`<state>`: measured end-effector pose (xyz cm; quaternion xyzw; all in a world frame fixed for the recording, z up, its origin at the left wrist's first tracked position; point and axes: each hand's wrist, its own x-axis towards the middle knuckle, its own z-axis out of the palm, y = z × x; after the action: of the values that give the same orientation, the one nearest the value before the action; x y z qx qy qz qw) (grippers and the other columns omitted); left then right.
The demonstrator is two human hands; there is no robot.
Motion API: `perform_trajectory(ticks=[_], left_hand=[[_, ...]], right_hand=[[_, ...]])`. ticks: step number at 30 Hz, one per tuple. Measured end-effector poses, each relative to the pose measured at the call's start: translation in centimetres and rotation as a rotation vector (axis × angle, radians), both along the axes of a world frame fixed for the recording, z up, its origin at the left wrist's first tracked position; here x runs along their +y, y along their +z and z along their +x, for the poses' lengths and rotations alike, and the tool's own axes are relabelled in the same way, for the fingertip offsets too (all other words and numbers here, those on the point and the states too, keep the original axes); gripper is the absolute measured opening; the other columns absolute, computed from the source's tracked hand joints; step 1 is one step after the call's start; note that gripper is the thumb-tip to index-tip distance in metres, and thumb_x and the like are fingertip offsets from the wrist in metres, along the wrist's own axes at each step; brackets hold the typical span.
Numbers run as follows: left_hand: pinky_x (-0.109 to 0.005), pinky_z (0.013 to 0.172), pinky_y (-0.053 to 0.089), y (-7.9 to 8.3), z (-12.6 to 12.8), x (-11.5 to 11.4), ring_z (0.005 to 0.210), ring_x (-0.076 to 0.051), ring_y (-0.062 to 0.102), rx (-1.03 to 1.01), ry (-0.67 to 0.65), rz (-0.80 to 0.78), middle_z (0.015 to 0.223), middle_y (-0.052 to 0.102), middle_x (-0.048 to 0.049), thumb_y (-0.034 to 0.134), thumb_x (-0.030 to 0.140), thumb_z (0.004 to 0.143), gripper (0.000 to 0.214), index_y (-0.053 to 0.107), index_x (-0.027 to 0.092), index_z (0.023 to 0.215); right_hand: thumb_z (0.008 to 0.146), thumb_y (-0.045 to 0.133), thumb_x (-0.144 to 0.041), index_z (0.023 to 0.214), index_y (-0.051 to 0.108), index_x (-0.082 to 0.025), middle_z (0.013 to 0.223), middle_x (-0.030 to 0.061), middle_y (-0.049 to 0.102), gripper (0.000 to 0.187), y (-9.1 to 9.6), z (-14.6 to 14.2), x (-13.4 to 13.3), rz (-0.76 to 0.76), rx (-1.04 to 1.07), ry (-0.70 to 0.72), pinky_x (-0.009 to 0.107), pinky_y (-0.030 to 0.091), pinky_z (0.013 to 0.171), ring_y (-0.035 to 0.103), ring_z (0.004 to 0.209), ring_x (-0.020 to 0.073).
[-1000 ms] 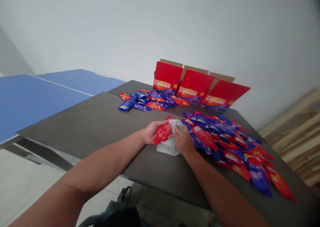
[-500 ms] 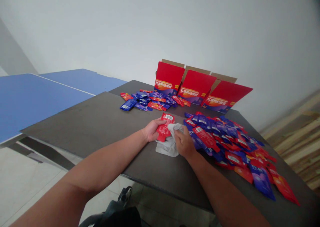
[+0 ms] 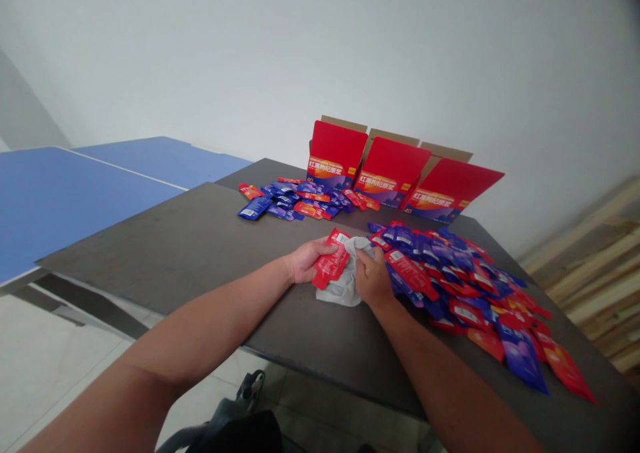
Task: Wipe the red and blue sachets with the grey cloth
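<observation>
My left hand [image 3: 303, 261] is closed on a red sachet [image 3: 331, 267], held just above the dark table [image 3: 200, 246]. My right hand [image 3: 373, 281] grips a crumpled grey cloth [image 3: 345, 286] that rests on the table and presses against the sachet. The two hands are close together at the table's middle. Directly right of my right hand spreads a big heap of red and blue sachets [image 3: 460, 286].
A smaller pile of sachets [image 3: 295, 203] lies farther back. Three open red cartons [image 3: 393, 173] stand by the white wall. A blue table [image 3: 75, 193] adjoins on the left. Wooden slats [image 3: 595, 266] lean at the right. A dark bag [image 3: 235, 426] sits below the table edge.
The red sachet has tilted and shifted slightly in my left hand while my right hand moved the cloth along it, a little up and to the right.
</observation>
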<state>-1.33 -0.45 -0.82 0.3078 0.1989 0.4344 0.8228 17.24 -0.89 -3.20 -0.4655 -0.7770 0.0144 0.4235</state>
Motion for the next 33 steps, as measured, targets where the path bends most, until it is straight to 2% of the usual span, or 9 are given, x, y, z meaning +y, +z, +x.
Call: perform_trajectory(ticks=[8,12,14,16,19,21,27,30,33], left_hand=[[-0.032,0.075,0.056,0.5,0.1,-0.5,0.09,-0.023,0.069,0.046,-0.065,-0.001,0.104,0.069,-0.0181,0.059,0.01,0.084,0.03,0.06,0.009,0.114],[-0.019,0.053,0.051,0.8,0.2,-0.1,0.064,-0.013,0.067,0.08,0.031,-0.064,0.089,0.07,-0.0097,0.06,0.026,0.088,0.023,0.063,0.013,0.107],[-0.013,0.036,0.037,1.0,0.1,0.2,0.043,-0.006,0.054,0.052,0.062,-0.134,0.075,0.066,-0.0033,0.058,0.039,0.089,0.028,0.063,0.016,0.104],[-0.013,0.03,0.024,1.1,0.0,0.2,0.033,-0.003,0.04,0.0,0.07,-0.17,0.067,0.061,0.0006,0.054,0.049,0.089,0.036,0.063,0.019,0.106],[-0.016,0.037,0.033,1.5,0.2,-0.3,0.038,-0.007,0.047,-0.011,0.085,-0.186,0.068,0.062,0.0008,0.052,0.058,0.086,0.043,0.062,0.025,0.112],[-0.022,0.048,0.043,1.6,0.4,-0.8,0.048,-0.012,0.057,0.023,0.075,-0.215,0.071,0.063,-0.0005,0.053,0.061,0.084,0.046,0.063,0.026,0.113],[-0.025,0.063,0.049,0.9,0.8,-1.1,0.061,-0.015,0.063,0.085,0.01,-0.281,0.07,0.066,-0.0033,0.059,0.06,0.08,0.045,0.068,0.017,0.092],[-0.023,0.056,0.047,0.6,1.0,-1.0,0.057,-0.014,0.061,0.118,-0.005,-0.238,0.065,0.065,-0.004,0.055,0.062,0.082,0.048,0.066,0.015,0.079],[-0.019,0.043,0.035,0.3,1.1,-1.0,0.045,-0.01,0.051,0.154,-0.034,-0.191,0.057,0.059,-0.0019,0.053,0.063,0.082,0.051,0.061,0.014,0.071]], right_hand=[[0.09,0.035,-0.022,0.121,0.062,-0.016,0.108,0.0139,0.054,0.042,-0.3,0.3,0.8,-0.095,0.122,-0.08,0.049,0.04,0.101,0.051,0.11,0.0281],[0.092,0.034,-0.025,0.13,0.054,-0.015,0.117,0.0154,0.053,0.044,-0.2,0.0,0.4,-0.093,0.148,-0.066,0.048,0.038,0.103,0.048,0.118,0.0285],[0.092,0.035,-0.025,0.128,0.055,-0.016,0.118,0.0151,0.052,0.042,0.2,-0.3,-0.5,-0.054,0.087,0.01,0.047,0.039,0.101,0.048,0.117,0.028],[0.091,0.037,-0.023,0.121,0.059,-0.017,0.113,0.0146,0.052,0.037,0.6,-0.7,-1.5,-0.017,-0.039,0.148,0.044,0.043,0.097,0.051,0.111,0.027],[0.091,0.04,-0.02,0.114,0.063,-0.02,0.109,0.0116,0.051,0.032,1.1,-1.2,-2.7,-0.014,-0.251,0.378,0.037,0.048,0.087,0.054,0.099,0.0232],[0.092,0.041,-0.02,0.112,0.063,-0.022,0.112,0.0111,0.049,0.03,1.2,-1.5,-3.1,-0.017,-0.344,0.422,0.035,0.049,0.084,0.054,0.098,0.0221],[0.091,0.04,-0.019,0.125,0.056,-0.02,0.119,0.0135,0.046,0.037,1.3,-1.7,-3.1,-0.025,-0.383,0.321,0.035,0.05,0.084,0.054,0.097,0.0226],[0.09,0.04,-0.018,0.117,0.059,-0.018,0.111,0.0129,0.048,0.033,1.3,-1.7,-3.0,-0.07,-0.352,0.236,0.036,0.05,0.08,0.054,0.091,0.023],[0.089,0.04,-0.018,0.115,0.059,-0.017,0.107,0.0129,0.048,0.032,1.3,-1.7,-2.8,-0.091,-0.3,0.166,0.037,0.05,0.082,0.054,0.094,0.0248]])
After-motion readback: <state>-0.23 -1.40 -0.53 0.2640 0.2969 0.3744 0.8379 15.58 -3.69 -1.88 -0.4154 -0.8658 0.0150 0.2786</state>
